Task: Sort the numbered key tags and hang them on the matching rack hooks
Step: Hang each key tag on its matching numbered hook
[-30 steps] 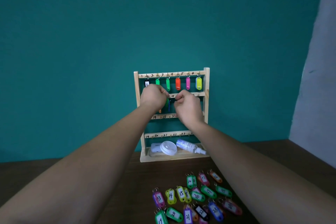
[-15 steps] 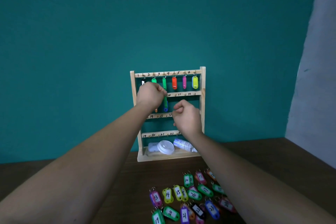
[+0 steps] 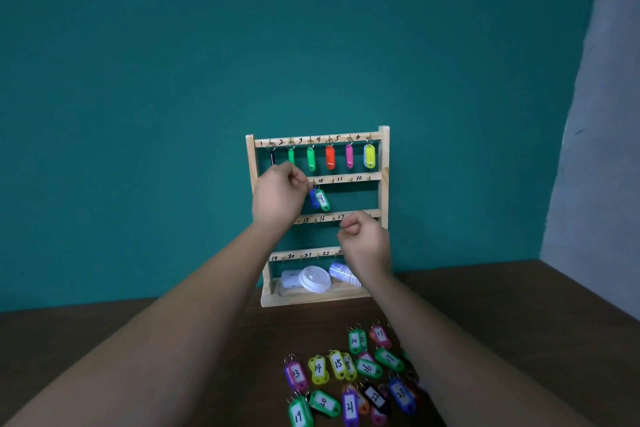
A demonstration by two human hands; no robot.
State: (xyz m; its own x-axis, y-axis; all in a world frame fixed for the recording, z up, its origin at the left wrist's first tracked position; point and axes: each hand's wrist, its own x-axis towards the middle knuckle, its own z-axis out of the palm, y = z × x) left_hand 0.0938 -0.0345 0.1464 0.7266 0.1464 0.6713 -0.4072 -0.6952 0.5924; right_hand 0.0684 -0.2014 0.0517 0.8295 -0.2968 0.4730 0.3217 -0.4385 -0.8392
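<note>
A wooden key rack (image 3: pixel 384 163) stands against the teal wall, its hooks numbered. Six tags hang on the top row, from a black tag (image 3: pixel 272 158) to a yellow tag (image 3: pixel 369 156). On the second row a green tag 9 (image 3: pixel 323 201) hangs tilted in front of a blue tag (image 3: pixel 313 198). My left hand (image 3: pixel 278 196) is curled at that row, its fingertips pinching at the ring of tag 9. Lower and to the right, my right hand (image 3: pixel 365 243) is curled in front of the third row and holds nothing. Several loose numbered tags (image 3: pixel 337 364) lie on the brown table.
The rack's bottom shelf holds a white box (image 3: pixel 290 279), a round white lid (image 3: pixel 314 279) and a small white bottle (image 3: pixel 341 272). A grey wall (image 3: pixel 595 149) stands at the right. The table (image 3: pixel 502 322) edge runs along the teal wall.
My right hand has let go at the second row and dropped down to the third row. Green tag 9 now shows beside the blue tag. My left hand stays at the second row.
</note>
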